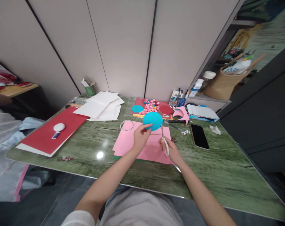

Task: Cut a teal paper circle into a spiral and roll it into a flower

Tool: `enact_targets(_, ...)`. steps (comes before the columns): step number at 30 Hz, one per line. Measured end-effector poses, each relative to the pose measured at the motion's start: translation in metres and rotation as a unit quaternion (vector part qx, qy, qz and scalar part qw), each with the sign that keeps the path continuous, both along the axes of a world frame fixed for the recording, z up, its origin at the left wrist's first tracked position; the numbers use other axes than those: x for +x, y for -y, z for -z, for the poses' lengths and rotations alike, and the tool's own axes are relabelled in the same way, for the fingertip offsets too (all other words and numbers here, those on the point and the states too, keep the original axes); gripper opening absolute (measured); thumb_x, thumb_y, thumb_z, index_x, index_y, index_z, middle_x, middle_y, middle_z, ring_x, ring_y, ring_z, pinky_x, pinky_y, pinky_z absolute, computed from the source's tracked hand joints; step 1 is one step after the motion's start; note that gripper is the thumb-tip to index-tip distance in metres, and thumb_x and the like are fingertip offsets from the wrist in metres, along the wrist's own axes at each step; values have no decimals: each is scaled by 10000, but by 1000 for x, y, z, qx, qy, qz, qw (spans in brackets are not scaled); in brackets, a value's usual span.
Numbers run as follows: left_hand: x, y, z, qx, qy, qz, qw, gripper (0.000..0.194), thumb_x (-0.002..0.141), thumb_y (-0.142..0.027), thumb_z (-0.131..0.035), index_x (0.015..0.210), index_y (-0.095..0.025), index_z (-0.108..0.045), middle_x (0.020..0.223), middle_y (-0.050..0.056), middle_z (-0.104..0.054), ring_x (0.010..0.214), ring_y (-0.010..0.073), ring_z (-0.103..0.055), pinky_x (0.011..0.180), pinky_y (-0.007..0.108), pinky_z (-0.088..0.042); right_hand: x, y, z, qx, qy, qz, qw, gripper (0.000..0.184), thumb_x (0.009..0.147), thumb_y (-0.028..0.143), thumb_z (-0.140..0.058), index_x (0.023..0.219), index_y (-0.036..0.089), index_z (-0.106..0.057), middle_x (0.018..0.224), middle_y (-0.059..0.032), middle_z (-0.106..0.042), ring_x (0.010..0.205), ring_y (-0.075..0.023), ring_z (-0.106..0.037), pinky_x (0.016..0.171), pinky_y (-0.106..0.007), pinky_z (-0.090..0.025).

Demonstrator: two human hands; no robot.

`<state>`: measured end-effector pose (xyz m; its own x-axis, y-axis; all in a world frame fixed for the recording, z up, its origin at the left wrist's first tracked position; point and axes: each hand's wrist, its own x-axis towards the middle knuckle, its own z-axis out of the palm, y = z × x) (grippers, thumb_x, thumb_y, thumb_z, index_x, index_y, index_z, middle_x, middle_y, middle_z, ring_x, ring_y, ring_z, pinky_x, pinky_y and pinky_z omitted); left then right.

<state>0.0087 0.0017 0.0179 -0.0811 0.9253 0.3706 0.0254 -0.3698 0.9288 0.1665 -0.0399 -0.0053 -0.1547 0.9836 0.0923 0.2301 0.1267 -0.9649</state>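
Observation:
My left hand (142, 136) pinches the lower edge of a blue paper circle (152, 120), held up above the table. In my right hand (171, 149) are scissors with white handles (165, 146), their blades pointing up at the circle's right edge. I cannot tell whether the blades touch the paper. Beneath both hands lie pink paper sheets (125, 141), with a green sheet showing under their near edge. A roll of tape (127, 125) lies at the pink paper's upper left corner.
Farther back are pink pieces (150, 106), a second blue circle (137, 109), a red circle (166, 109) and pink scraps (181, 113). A phone (200, 136) lies right. White sheets (102, 103) and red paper (55, 131) lie left, near another person's clothing (6, 157).

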Motion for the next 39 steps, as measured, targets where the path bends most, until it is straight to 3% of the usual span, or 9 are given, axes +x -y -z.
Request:
enact_targets(13, 0, 1, 0, 10, 10, -5, 1000, 236, 727, -270, -552, 930, -182, -636, 852, 52, -588, 776, 135, -523, 680, 254, -418, -2, 1, -5, -9, -7, -1, 1000, 309, 820, 462, -409, 738, 177, -499, 540, 25, -460, 519, -110, -428, 523, -236, -336)
enact_targets(21, 0, 1, -1, 16, -20, -12, 1000, 230, 713, -222, -541, 918, -190, -642, 769, 28, -565, 679, 110, -481, 635, 238, -399, -1, 0, -4, -9, -20, -7, 1000, 321, 812, 479, -408, 776, 176, -507, 545, 24, -455, 524, -113, -429, 528, -241, -348)
enact_targets(39, -2, 2, -2, 5, 4, -10, 1000, 257, 733, -210, -518, 961, -185, -634, 825, 44, -596, 737, 126, -512, 663, 245, -406, -1, 0, -1, -7, -5, -10, 1000, 286, 833, 435, -398, 773, 179, -509, 550, 28, -463, 527, -111, -434, 532, -235, -340)
